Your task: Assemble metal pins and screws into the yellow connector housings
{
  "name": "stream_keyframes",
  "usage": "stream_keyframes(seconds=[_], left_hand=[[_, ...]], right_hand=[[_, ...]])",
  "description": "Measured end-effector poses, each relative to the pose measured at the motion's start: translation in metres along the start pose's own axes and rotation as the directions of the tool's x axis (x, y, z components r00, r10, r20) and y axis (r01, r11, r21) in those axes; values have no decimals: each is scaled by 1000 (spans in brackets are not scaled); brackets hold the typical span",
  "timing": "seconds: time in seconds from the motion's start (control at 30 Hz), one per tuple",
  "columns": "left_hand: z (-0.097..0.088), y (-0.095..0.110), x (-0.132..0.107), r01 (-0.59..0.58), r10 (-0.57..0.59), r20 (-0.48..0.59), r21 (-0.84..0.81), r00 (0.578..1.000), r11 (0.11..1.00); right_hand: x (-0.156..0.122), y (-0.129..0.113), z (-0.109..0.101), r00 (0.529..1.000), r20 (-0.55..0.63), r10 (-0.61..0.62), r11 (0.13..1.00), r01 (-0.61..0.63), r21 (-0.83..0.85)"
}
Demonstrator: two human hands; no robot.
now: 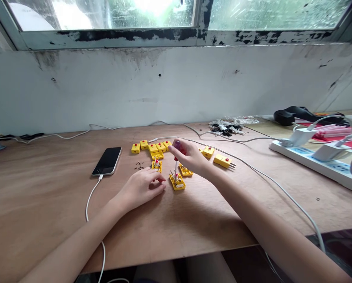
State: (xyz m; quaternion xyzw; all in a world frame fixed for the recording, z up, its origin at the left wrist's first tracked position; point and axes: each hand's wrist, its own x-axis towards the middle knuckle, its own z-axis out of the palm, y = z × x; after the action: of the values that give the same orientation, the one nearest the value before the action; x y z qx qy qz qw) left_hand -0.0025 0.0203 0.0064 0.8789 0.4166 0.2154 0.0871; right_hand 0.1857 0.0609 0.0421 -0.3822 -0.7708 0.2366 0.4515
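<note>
My right hand [190,155] is closed round the handle of a screwdriver [176,165], held upright. Its tip meets an opened yellow plug housing [177,183] lying on the table, near a red part. My left hand [144,184] rests on the tabletop just left of that housing, fingers curled loosely and apart, with nothing visible in them. Beyond it lies a second opened yellow housing [157,166] with metal pins. A third yellow piece [185,170] sits partly behind my right hand. Small screws [139,165] are scattered beyond my left hand.
Several closed yellow plugs [152,148] stand farther back, and one with long pins [223,161] lies to the right. A phone [107,161] on a charging cable is at left. A power strip [317,163] sits at right. Black and white small parts [227,128] are piled near the wall.
</note>
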Motion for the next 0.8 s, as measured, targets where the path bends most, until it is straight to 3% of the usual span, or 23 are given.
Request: stream_keyframes(seconds=[0.3, 0.53, 0.67, 0.8], left_hand=[[-1, 4, 1, 25, -24, 11, -26, 1000, 999], [3, 7, 0, 150, -150, 17, -239, 989, 959], [7, 3, 1, 167, -176, -11, -260, 984, 951], [6, 2, 2, 183, -194, -42, -184, 980, 966]], right_hand=[[1, -1, -2, 999, -54, 4, 996, 1, 90], [1, -6, 0, 996, -71, 52, 958, -30, 285], [1, -7, 1, 995, -67, 69, 958, -47, 281], [4, -2, -5, 976, -204, 69, 978, -26, 206]])
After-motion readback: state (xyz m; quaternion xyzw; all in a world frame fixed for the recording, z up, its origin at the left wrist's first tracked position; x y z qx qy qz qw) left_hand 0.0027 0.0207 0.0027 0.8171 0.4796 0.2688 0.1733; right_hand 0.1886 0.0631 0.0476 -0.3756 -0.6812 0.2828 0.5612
